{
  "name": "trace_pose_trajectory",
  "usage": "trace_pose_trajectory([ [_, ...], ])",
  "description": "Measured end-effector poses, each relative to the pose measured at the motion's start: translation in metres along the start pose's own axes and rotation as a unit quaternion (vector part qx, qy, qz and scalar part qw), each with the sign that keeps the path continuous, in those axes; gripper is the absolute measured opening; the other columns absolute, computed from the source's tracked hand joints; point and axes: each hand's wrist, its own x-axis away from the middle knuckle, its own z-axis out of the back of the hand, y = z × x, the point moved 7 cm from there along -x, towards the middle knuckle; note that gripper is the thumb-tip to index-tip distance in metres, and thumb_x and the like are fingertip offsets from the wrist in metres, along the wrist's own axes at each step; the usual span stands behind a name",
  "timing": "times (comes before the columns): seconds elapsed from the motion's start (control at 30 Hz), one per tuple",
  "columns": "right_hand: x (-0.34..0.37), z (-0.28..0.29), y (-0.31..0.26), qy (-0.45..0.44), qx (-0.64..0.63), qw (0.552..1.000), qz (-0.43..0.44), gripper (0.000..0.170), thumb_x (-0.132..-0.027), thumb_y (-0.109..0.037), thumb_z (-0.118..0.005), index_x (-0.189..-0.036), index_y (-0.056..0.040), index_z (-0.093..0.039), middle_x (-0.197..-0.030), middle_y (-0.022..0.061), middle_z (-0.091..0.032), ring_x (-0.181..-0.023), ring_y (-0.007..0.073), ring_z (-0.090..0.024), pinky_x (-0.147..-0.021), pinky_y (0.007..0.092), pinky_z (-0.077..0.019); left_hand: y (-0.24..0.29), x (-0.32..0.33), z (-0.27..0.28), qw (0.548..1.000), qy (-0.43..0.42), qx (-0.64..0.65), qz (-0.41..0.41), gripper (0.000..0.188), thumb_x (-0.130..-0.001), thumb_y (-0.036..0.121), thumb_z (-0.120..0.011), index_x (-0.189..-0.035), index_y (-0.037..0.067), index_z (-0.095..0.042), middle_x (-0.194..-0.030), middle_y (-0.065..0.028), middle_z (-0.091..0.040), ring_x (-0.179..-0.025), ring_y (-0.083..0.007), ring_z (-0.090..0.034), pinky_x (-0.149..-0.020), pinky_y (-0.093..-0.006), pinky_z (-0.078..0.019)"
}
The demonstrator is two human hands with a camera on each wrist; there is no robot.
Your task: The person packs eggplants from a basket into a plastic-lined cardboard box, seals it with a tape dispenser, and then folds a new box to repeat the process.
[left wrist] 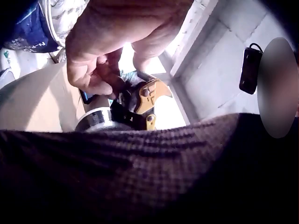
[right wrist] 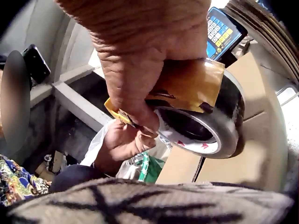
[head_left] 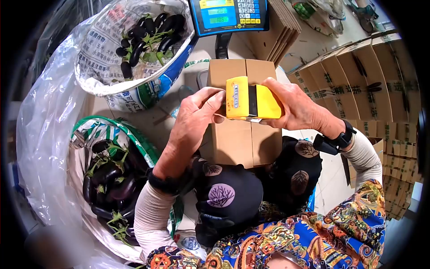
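A yellow tape dispenser [head_left: 237, 99] with a dark tape roll [right wrist: 229, 107] is held above a closed cardboard box [head_left: 233, 143]. My right hand [head_left: 298, 105] grips the dispenser from its right side. At its left end, the thumb and bent fingers of my left hand [head_left: 195, 116] pinch close to the cutter edge; the tape end between them is mostly hidden. In the left wrist view, the orange-yellow cutter part [left wrist: 154, 95] sits just beyond the left fingertips. White lining with small red marks shows inside the roll in the right wrist view.
Eggplants fill two lined sacks, an upper one [head_left: 85, 85] and a lower one [head_left: 76, 179], on the left. Beyond the box stands a digital scale display [head_left: 228, 18], with flat cardboard sheets [head_left: 275, 31] beside it. Printed cartons [head_left: 354, 76] are stacked at right.
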Motion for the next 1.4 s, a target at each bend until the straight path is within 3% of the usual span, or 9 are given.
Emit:
trace_pose_trajectory([
  [0.23,-0.005,-0.004,-0.003,-0.025,0.027,0.999,0.003,0.052,-0.071,-0.020,-0.076,-0.108,-0.0022,-0.044,-0.088,0.0201,-0.060,-0.087,0.0411,-0.061,-0.073,0.0431,-0.0499,-0.008,-0.001,0.001,0.989,0.001,0.141,0.043,0.018,-0.098,0.013,-0.053,-0.106,0.000,-0.062,-0.091,-0.0010,-0.064,-0.079,-0.0075,-0.058,-0.071,-0.0232,-0.0488],
  [0.33,-0.009,-0.004,-0.010,-0.020,0.037,0.999,0.018,0.051,-0.071,-0.019,-0.076,-0.107,-0.0025,-0.044,-0.088,0.0200,-0.060,-0.087,0.0413,-0.061,-0.072,0.0442,-0.0498,-0.015,-0.003,0.004,0.995,0.023,0.093,0.002,0.017,-0.099,0.013,-0.051,-0.101,0.000,-0.062,-0.086,-0.0012,-0.063,-0.073,-0.0067,-0.057,-0.065,-0.0218,-0.0477],
  [0.53,-0.019,-0.010,-0.017,-0.048,0.069,0.996,0.023,0.056,-0.071,-0.019,-0.078,-0.111,-0.0006,-0.043,-0.089,0.0222,-0.058,-0.086,0.0427,-0.060,-0.071,0.0442,-0.0497,-0.007,-0.002,0.030,0.984,0.098,-0.130,-0.069,0.020,-0.100,0.013,-0.051,-0.093,-0.003,-0.060,-0.073,-0.0015,-0.059,-0.062,-0.0062,-0.053,-0.055,-0.0216,-0.0448],
  [0.77,-0.010,-0.002,-0.007,-0.090,0.141,0.985,-0.037,0.054,-0.073,-0.028,-0.079,-0.104,-0.0023,-0.043,-0.086,0.0195,-0.058,-0.087,0.0411,-0.060,-0.072,0.0465,-0.0493,-0.057,0.020,0.117,0.971,0.232,0.000,-0.047,0.019,-0.097,0.019,-0.055,-0.088,0.004,-0.062,-0.066,0.0050,-0.048,-0.057,-0.0038,-0.045,-0.059,-0.0224,-0.0454],
  [0.87,-0.007,-0.002,-0.007,-0.091,0.146,0.984,-0.042,0.055,-0.072,-0.028,-0.080,-0.104,-0.0024,-0.043,-0.086,0.0199,-0.058,-0.085,0.0420,-0.060,-0.071,0.0471,-0.0495,-0.088,0.019,0.133,0.972,0.228,0.014,-0.058,0.020,-0.098,0.019,-0.055,-0.087,0.004,-0.062,-0.066,0.0064,-0.047,-0.056,-0.0027,-0.042,-0.060,-0.0229,-0.0461],
  [1.1,-0.006,-0.004,-0.005,-0.115,0.166,0.978,-0.055,0.057,-0.071,-0.028,-0.080,-0.104,-0.0028,-0.041,-0.086,0.0203,-0.058,-0.083,0.0430,-0.060,-0.069,0.0470,-0.0504,-0.091,0.019,0.129,0.967,0.246,-0.026,-0.053,0.020,-0.098,0.019,-0.053,-0.087,0.004,-0.062,-0.071,0.0056,-0.051,-0.060,-0.0031,-0.045,-0.061,-0.0242,-0.0485],
  [1.2,-0.006,-0.005,-0.006,-0.116,0.170,0.977,-0.061,0.057,-0.072,-0.028,-0.080,-0.105,-0.0031,-0.040,-0.085,0.0201,-0.058,-0.082,0.0428,-0.060,-0.068,0.0470,-0.0505,-0.096,0.012,0.123,0.964,0.259,-0.033,-0.048,0.021,-0.098,0.019,-0.052,-0.089,0.003,-0.061,-0.074,0.0037,-0.055,-0.063,-0.0049,-0.050,-0.061,-0.0235,-0.0487],
  [1.37,-0.007,-0.006,-0.007,-0.118,0.182,0.974,-0.057,0.057,-0.072,-0.028,-0.080,-0.105,-0.0031,-0.040,-0.084,0.0198,-0.058,-0.081,0.0422,-0.061,-0.067,0.0472,-0.0499,-0.115,0.007,0.119,0.945,0.279,-0.165,-0.042,0.025,-0.098,0.020,-0.051,-0.092,-0.003,-0.059,-0.075,-0.0072,-0.060,-0.063,-0.0114,-0.057,-0.054,-0.0273,-0.0517],
  [1.4,-0.008,-0.006,-0.007,-0.117,0.184,0.975,-0.053,0.057,-0.072,-0.028,-0.080,-0.104,-0.0031,-0.040,-0.083,0.0198,-0.058,-0.080,0.0421,-0.060,-0.066,0.0472,-0.0496,-0.117,0.004,0.116,0.931,0.284,-0.228,-0.028,0.025,-0.098,0.021,-0.049,-0.093,-0.001,-0.059,-0.078,-0.0149,-0.064,-0.066,-0.0243,-0.064,-0.058,-0.0350,-0.0529],
])
